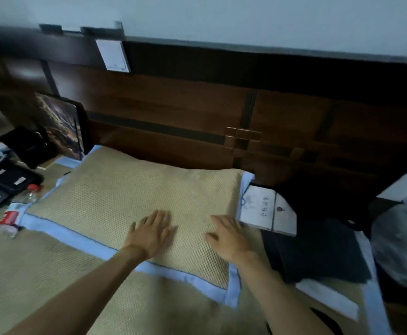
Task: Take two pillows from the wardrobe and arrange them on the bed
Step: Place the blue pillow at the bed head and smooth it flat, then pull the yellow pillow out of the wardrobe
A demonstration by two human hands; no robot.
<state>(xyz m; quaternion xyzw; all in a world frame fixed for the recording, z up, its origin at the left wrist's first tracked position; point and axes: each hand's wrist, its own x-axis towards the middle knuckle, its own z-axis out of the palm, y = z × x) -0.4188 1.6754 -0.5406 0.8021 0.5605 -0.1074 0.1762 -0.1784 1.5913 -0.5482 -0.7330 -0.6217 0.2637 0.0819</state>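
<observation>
A tan woven pillow (130, 197) with a pale blue border lies flat on the bed's woven mat (28, 269), its far edge against the dark wooden headboard (185, 105). My left hand (150, 232) rests palm down on the pillow's near middle, fingers spread. My right hand (228, 235) lies flat on the pillow near its right edge, fingers apart. Neither hand holds anything. Only one pillow is in view.
A white box (260, 209) sits just right of the pillow, with dark folded cloth (318, 252) in front of it. A plastic bottle with a red label (11, 213), dark pouches (9, 177) and a framed picture (59, 124) crowd the left. A plastic bag (401, 245) lies at the far right.
</observation>
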